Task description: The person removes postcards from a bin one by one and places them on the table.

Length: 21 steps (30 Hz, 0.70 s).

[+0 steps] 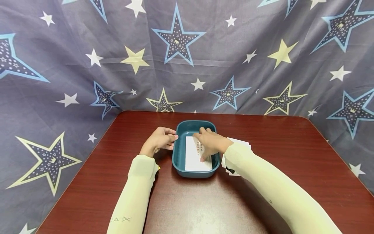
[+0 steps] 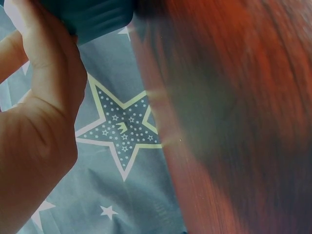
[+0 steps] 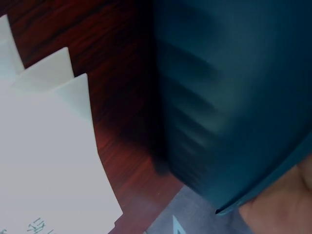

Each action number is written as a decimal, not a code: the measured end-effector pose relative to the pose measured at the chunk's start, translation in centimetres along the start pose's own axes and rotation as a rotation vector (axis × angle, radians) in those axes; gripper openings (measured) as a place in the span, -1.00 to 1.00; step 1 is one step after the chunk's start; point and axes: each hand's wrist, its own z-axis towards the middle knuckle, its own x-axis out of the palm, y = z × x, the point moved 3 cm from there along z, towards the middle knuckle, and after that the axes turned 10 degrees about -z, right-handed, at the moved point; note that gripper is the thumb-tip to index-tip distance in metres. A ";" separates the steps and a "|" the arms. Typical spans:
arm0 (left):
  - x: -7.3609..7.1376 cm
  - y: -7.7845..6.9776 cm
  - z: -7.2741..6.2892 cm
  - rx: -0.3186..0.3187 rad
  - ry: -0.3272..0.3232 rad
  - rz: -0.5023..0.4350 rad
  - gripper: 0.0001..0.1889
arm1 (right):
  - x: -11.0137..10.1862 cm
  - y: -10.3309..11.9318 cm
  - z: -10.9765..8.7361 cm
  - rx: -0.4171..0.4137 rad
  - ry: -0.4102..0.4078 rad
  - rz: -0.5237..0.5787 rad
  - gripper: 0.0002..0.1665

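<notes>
A teal rectangular plastic basin (image 1: 181,174) stands near the middle of the table. My left hand (image 1: 159,139) grips its left rim, the thumb at the edge and the other fingers along the outside wall. Inside the basin lies a white card (image 1: 193,162) with small printed characters. Reaching in over the right rim, my right hand (image 1: 211,142) holds this card, thumb on its face and fingers bent near its far edge. The hand covers the card's upper right part. In the right wrist view the basin's outer wall (image 3: 204,97) hides most of that hand.
To the basin's right, partly under my right forearm, lies a fanned stack of white cards (image 3: 48,146); green writing shows on one. The reddish-brown wooden table (image 1: 277,136) reaches back to a grey-blue curtain (image 1: 122,26) with a star pattern, which also hangs at both sides.
</notes>
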 end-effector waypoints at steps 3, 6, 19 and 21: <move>0.0 -0.1 0.0 -0.002 0.000 0.005 -0.55 | -0.1 -0.3 0.0 0.002 -0.076 0.081 0.11; 0.0 -0.1 0.0 0.000 -0.003 0.008 -0.55 | -0.3 -0.7 -0.1 -0.001 -0.149 0.177 -0.11; -0.2 0.2 0.2 0.013 0.001 0.017 -0.54 | -0.6 -3.5 -0.7 0.064 -0.389 0.840 -0.61; -0.2 0.2 0.3 0.015 0.000 0.016 -0.53 | -0.5 -3.9 -0.6 0.078 -0.394 0.934 -0.63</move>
